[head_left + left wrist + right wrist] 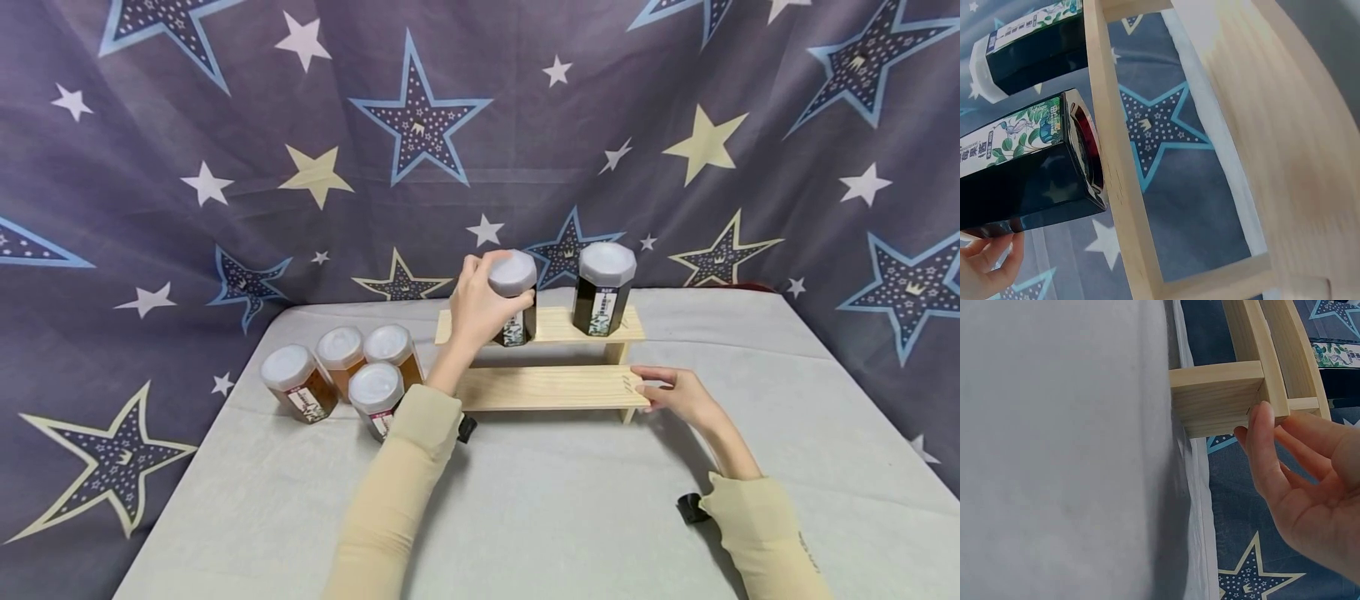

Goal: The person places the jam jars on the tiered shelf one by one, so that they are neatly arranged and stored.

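My left hand (478,307) grips a dark octagonal jar (514,275) with a whitish lid at the upper step of a two-step wooden rack (547,389). From the left wrist view, the jar's base is close to the step's edge; whether it bears on the wood I cannot tell. A second dark jar (604,290) stands upright on the same step, to the right. Thumb and fingers of my right hand (1310,481) pinch the right end of the lower step. In the head view that right hand (678,396) is low beside the rack.
Left of the rack, several jars are grouped on the white-covered table (570,517): amber ones (341,358) and a nearer one (377,396) partly behind my left sleeve. A star-patterned curtain (510,150) hangs behind the table. Black wrist mounts (692,508) protrude at my cuffs.
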Demonstrator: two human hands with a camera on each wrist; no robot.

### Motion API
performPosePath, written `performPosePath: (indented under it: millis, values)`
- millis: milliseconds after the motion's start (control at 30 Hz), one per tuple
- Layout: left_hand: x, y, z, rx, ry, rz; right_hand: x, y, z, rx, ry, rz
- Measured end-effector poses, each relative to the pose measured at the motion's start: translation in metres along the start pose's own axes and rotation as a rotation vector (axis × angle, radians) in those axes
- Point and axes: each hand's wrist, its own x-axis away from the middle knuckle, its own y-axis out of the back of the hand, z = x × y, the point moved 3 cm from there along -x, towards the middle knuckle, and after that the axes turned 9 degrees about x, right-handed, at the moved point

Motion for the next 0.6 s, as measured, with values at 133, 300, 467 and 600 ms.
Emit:
performPosePath:
  millis: [133,300,467,600]
  values:
    - [-0.005,-0.008,-0.003,-0.002,0.002,0.025,0.0,0.0,0.0,0.001,0.0,0.001]
    - [-0.01,-0.018,-0.006,-0.009,0.005,0.036,0.0,0.0,0.0,0.007,0.004,0.001]
    - [-0.013,-0.025,-0.006,-0.015,0.002,0.038,0.0,0.0,-0.001,0.005,0.004,0.003]
    - [-0.014,-0.029,-0.007,-0.016,0.003,0.034,0.0,0.0,-0.001,0.007,0.003,0.003]
